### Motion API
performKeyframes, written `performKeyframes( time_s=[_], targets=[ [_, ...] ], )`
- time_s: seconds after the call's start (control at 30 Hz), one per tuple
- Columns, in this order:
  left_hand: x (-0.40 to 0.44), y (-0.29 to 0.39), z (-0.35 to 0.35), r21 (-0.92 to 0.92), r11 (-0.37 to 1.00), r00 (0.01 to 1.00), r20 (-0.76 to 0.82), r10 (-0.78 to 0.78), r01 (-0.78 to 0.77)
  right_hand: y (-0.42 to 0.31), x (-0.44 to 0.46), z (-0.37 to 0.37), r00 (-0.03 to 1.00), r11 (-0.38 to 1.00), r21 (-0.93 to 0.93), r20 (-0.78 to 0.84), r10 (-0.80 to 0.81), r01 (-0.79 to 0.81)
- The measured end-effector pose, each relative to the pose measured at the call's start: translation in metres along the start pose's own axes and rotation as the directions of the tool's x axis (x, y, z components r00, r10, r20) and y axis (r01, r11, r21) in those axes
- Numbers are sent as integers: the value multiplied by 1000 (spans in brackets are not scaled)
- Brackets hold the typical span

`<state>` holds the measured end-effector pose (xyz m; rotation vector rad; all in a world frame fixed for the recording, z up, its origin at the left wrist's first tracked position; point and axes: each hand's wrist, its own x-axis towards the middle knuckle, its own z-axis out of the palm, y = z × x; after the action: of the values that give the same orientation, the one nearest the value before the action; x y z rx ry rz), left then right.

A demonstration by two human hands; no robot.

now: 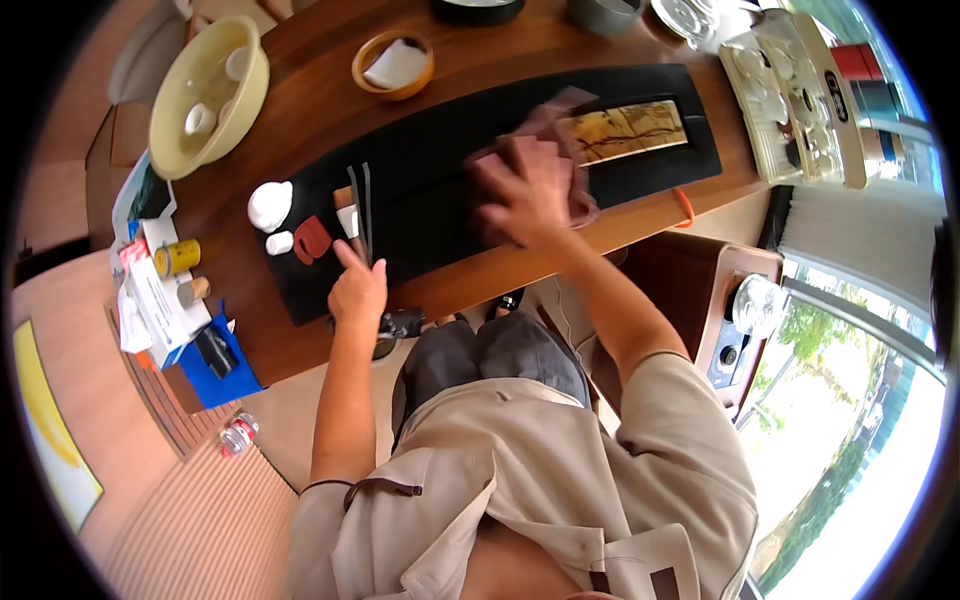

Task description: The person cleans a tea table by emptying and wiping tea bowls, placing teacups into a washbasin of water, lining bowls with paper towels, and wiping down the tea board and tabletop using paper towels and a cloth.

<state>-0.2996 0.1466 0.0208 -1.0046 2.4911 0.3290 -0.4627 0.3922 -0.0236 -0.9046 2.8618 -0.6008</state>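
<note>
My right hand (530,190), smeared by motion, presses a brownish-red cloth (572,150) onto a long black tea tray (430,175). A patterned, gold-brown inset panel (635,132) lies in the tray just beyond the cloth. My left hand (358,292) is at the tray's near edge, index finger and thumb stretched apart, holding nothing. Close to its fingertip are a flat brush (347,213) with a wooden handle, dark slim tongs (366,205) and a dark red flat piece (312,240). A white rounded figure (270,206) and a small white cup (279,243) stand left of these.
A cream basin (165,135) with white cups stands at the far left. Behind the tray is a wooden bowl (424,75) holding something white. A cup rack (850,150) is at the right end. Boxes, a yellow tin (178,258) and a blue cloth (232,375) crowd the left edge.
</note>
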Motion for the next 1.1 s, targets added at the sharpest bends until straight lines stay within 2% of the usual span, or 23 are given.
performKeyframes(
  time_s=[0.03,0.13,0.2,0.23,0.3,0.33,0.37,0.4,0.43,0.47,0.53,0.6,0.63,0.67,0.7,0.73,0.77,0.8,0.87,0.93,1.0,1.07,1.1],
  targets=[
    [-7,3,-6,2,1000,999,32,-19,19,-9,10,-5,987,987,-4,-7,-163,163],
    [-42,7,-15,64,996,997,-46,-56,59,32,35,-9,960,961,-13,-41,-277,277],
    [-76,-5,-14,86,996,998,-63,9,-3,77,55,-27,983,981,-72,-33,-180,178],
    [-78,-10,-11,109,994,994,-102,41,-30,79,55,-23,974,977,-70,-97,-206,199],
    [-116,-25,2,54,995,993,-83,83,-79,139,76,-63,981,983,-183,-184,-67,32],
    [-133,-38,12,58,998,999,51,-1,-2,187,80,-57,928,939,-328,-372,-32,-99],
    [-150,-47,26,132,989,988,133,-77,59,213,79,-90,958,913,-338,-245,149,-228],
    [-166,-81,62,162,983,979,174,-110,81,258,74,-92,916,859,-384,-342,209,-339],
    [-185,-97,79,87,985,962,218,-164,148,273,64,-111,863,819,-334,-373,341,-468],
    [-204,-126,106,29,976,949,228,-216,215,278,52,-127,917,721,-577,-143,373,-383],
    [-243,-180,160,-26,952,922,257,-289,306,330,29,-84,835,871,-253,-484,264,-422],
    [-271,-216,204,-180,842,851,248,-462,509,278,-12,-90,885,844,-314,-323,336,-436],
    [-270,-236,222,-223,843,835,399,-379,489,273,-39,-78,892,874,-284,-348,289,-394],
    [-291,-249,229,-274,809,786,525,-326,519,243,-67,-63,892,941,-2,-320,319,-337],
    [-290,-252,228,-332,768,788,514,-340,548,213,-93,-48,891,921,283,-292,348,-267],
    [-281,-242,225,-387,728,794,494,-355,566,255,-133,21,823,825,-266,-446,353,-498],
    [-275,-243,232,-406,687,772,515,-373,603,203,-118,18,791,754,-327,-468,395,-570],
    [-269,-245,239,-466,701,834,410,-369,540,141,-102,-2,831,862,-189,-424,360,-470],
    [-245,-245,231,-496,651,809,461,-364,575,59,-96,10,880,913,-187,-391,270,-363],
    [-222,-246,218,-490,649,800,489,-349,582,-20,-97,20,956,958,-82,-136,261,-273],
    [-215,-249,205,-530,608,795,510,-328,591,-76,-132,82,995,997,-64,-98,35,-42],
    [-213,-267,200,-566,576,797,521,-304,590,-144,-133,119,943,968,-31,239,-233,247],
    [-217,-277,199,-584,566,805,515,-295,581,-183,-128,122,879,934,53,320,-352,355]
  ],
)
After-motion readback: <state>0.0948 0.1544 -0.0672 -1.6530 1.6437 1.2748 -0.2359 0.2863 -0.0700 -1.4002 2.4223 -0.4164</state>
